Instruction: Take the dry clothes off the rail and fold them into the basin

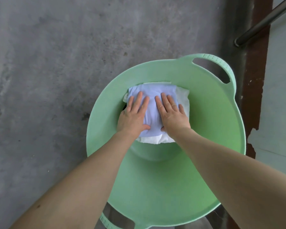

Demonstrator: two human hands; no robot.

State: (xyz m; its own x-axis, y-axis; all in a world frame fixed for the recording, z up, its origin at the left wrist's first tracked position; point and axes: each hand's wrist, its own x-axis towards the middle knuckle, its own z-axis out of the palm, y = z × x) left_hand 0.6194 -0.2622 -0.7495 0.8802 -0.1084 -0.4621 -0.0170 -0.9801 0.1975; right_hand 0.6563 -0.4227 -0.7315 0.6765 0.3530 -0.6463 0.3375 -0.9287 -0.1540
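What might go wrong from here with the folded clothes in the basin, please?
1. The blue cloth lies on the white cloth toward the far side of the basin, so the pile may slump or unfold once the left hand and right hand lift.
2. White edges stick out beneath the blue cloth and could crease under the flat pressing.

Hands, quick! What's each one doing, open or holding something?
Left hand: open, pressing flat on the folded lilac cloth.
Right hand: open, pressing flat on the same cloth.
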